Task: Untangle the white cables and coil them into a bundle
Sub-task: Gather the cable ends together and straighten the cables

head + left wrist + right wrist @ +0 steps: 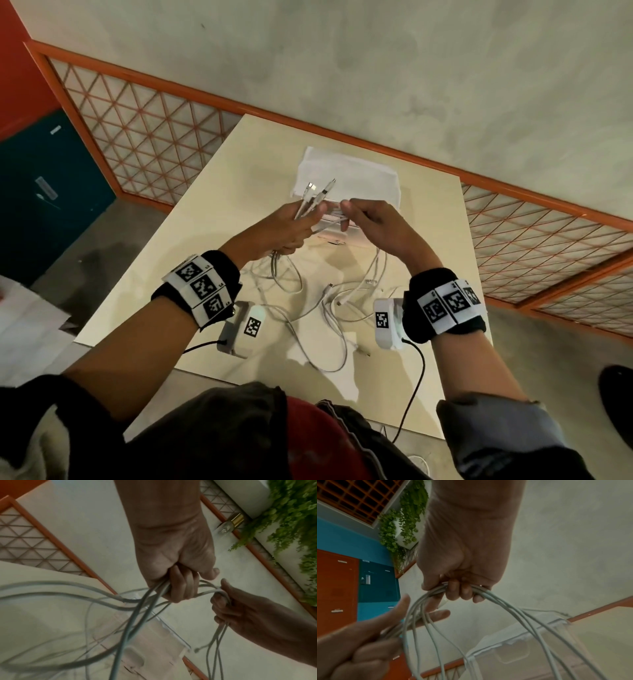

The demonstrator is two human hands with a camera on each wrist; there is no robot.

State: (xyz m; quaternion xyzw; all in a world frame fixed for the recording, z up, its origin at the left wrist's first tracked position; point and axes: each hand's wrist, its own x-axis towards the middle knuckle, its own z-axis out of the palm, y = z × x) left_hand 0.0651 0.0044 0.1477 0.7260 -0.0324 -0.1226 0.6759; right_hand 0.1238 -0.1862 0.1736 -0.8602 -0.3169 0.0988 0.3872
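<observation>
Left hand: the left hand is raised above the table, fingers curled round a bunch of white cables; in the left wrist view the same hand closes as a fist on several strands.
Right hand: the right hand is level with the left and close beside it, thumb and fingers curled round the same strands; the right wrist view shows its fingers hooked over a group of cables that arch out to either side.
Hands together: the two hands nearly touch, joined by the short run of cable between them.
Cable ends: a few plugs stick up and away from the person, just past the left hand's fingers.
Loose cable: the rest of the white cables hang down from both hands and lie on the table in crossing loops, with more plug ends among them, between the two wrists in the head view.
Table: a pale cream table top carries the loops.
Clear box: a see-through plastic container with white material in it stands on the table beyond the hands; in the right wrist view it sits below the hanging strands.
Wrist gear: black bands with black-and-white marker tags wrap both wrists, each with a white camera unit and a black lead.
Surroundings: orange-framed lattice panels, a teal cabinet and hanging green plants.
</observation>
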